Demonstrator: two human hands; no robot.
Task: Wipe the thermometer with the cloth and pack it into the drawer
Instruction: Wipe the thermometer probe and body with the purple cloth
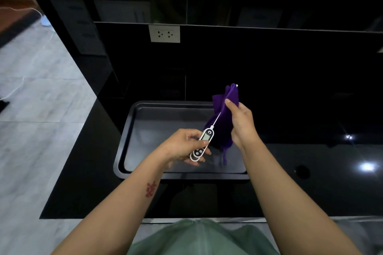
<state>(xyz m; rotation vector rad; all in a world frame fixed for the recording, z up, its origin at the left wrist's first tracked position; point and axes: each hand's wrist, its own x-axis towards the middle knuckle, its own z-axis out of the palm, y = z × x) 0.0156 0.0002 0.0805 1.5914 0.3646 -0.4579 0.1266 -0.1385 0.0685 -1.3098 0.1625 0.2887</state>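
A white digital probe thermometer point(204, 142) with a small screen and dark buttons is gripped by its body in my left hand point(182, 147), above a black tray. Its thin metal probe points up and to the right into a purple cloth point(222, 122). My right hand point(241, 124) is closed around that cloth, pinching it about the probe. The probe's tip shows just past the cloth's top edge. The cloth's lower end hangs down toward the tray. No drawer can be made out in this view.
A black rectangular tray point(145, 143) lies on a glossy black counter point(310, 182). Behind it rises a black back panel with a white double socket point(164, 33). The counter's left edge drops to a grey tiled floor point(41, 99).
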